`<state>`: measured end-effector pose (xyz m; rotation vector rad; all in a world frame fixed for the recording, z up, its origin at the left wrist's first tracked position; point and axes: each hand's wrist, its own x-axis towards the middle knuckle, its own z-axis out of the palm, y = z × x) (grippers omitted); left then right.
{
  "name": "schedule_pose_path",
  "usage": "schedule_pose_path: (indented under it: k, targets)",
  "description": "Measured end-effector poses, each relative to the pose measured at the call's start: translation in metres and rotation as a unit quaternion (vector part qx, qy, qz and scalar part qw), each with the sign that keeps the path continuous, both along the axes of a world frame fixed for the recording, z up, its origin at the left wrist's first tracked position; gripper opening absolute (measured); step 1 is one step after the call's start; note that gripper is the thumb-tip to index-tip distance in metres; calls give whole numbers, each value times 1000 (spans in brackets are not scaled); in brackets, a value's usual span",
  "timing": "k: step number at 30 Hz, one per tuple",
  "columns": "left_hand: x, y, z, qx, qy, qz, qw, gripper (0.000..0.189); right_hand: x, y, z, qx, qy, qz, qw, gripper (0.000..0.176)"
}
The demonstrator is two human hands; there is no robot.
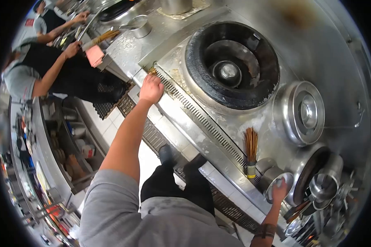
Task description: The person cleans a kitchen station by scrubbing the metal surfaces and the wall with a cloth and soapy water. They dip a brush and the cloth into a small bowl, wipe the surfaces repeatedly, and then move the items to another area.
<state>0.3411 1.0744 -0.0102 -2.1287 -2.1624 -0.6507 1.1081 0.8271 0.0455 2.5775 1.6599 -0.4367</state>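
My left hand (151,88) is closed at the front edge of the steel stove counter, by the far end of the slotted drain grate (202,119). Some yellow-brown scraps (153,71) lie right at its fingertips, and what is inside its curled fingers is hidden. My right hand (279,191) reaches into the mouth of a steel pot (270,178) at the near end of the counter. Its fingers are closed around a small grey thing (280,181), whose kind I cannot make out. A bamboo wok brush (251,150) with a yellow band lies beside that pot.
A large black-rimmed wok burner (193,61) fills the middle of the counter. Near it are a lidded steel pot (303,113), ladles (323,187) and other utensils. A saucepan (140,26) stands farther along. Co-workers (49,61) stand at the left, near a shelf unit (72,140).
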Motion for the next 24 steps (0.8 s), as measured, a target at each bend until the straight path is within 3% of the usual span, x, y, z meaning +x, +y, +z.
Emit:
schedule_pose_path:
  k: [2, 3, 4, 6, 7, 8, 10, 11, 14, 17, 20, 21, 23, 24]
  targets:
    - [6, -1, -5, 64, -9, 33, 997, 18, 38, -5, -74, 49, 11, 44, 998, 73]
    - [10, -4, -8, 38, -18, 70, 997, 19, 32, -3, -70, 95, 19, 74, 993, 76]
    - [15, -5, -10, 40, -23, 70, 997, 19, 30, -2, -57, 97, 14, 74, 992, 76]
    - [26, -8, -15, 70, -33, 122, 989, 21, 25, 0, -12, -31, 86, 2, 996, 80]
    - [32, -13, -8, 40, -49, 129, 990, 23, 20, -5, 8, 38, 69, 19, 997, 64]
    - [33, -11, -4, 41, -57, 132, 989, 23, 14, -4, 24, 39, 60, 22, 997, 64]
    - [35, -18, -7, 74, -79, 134, 985, 22, -2, 0, 61, 142, 79, -7, 987, 44]
    - [34, -18, -8, 86, -84, 139, 983, 22, -48, 12, 87, 167, 63, 50, 983, 30]
    - [29, -23, -4, 87, -116, 129, 981, 20, -208, 80, 115, 136, 17, 301, 944, 35]
    - [26, -27, -4, 88, -135, 129, 978, 18, -341, 155, 89, 141, -39, 530, 835, 34]
    - [22, -30, -7, 79, -160, 133, 975, 22, -426, 235, 39, 170, -89, 704, 684, 27]
    - [21, -31, -8, 86, -165, 129, 974, 22, -438, 254, 25, 161, -96, 711, 678, 27]
    - [19, -32, -8, 90, -163, 129, 974, 22, -453, 284, 3, 55, -126, 873, 468, 24]
    - [18, -33, -8, 94, -174, 137, 971, 22, -468, 290, 7, 48, -135, 877, 459, 24]
